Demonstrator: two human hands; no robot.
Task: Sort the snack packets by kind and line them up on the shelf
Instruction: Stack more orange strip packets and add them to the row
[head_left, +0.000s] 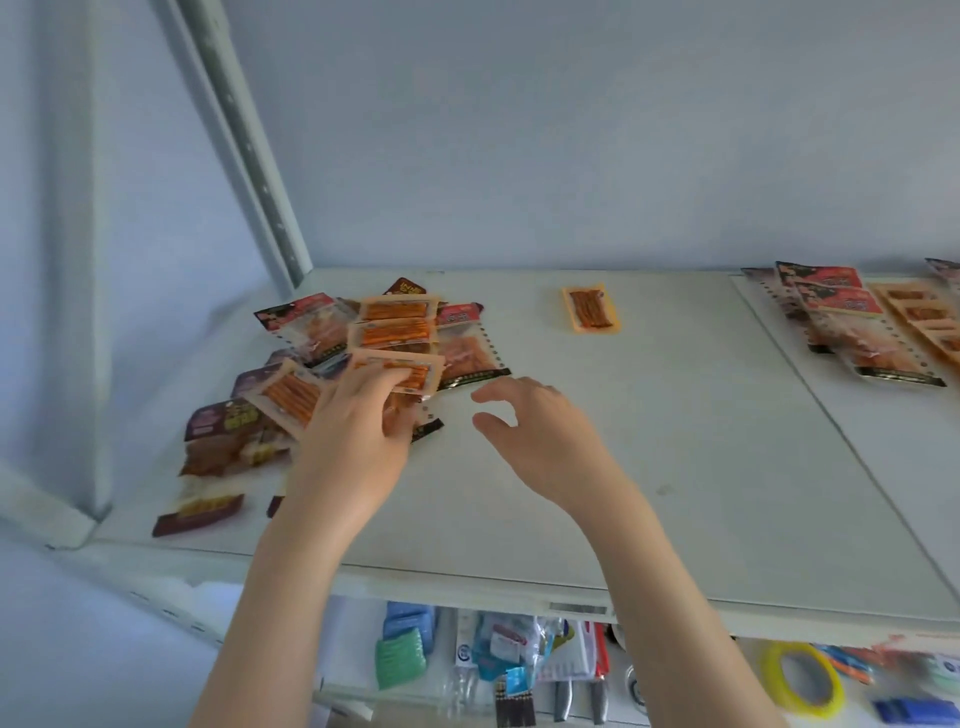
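Observation:
A jumbled heap of snack packets (332, 353) lies at the left of the white shelf (649, 467): orange stick packets, red-topped clear ones and purple-brown ones. My left hand (358, 431) reaches into the heap and its fingers pinch the edge of an orange stick packet (410, 371). My right hand (540, 431) hovers just right of the heap, fingers loosely spread, holding nothing. A single orange stick packet (591, 307) lies alone at the back middle. At the far right, red-topped packets (841, 322) and orange packets (930, 317) lie in overlapping rows.
A slanted metal upright (249, 150) stands at the back left and a wall closes the left side. Below the shelf's front edge, a lower shelf holds stationery, a yellow tape roll (802, 680) and blue and green packs (402, 649).

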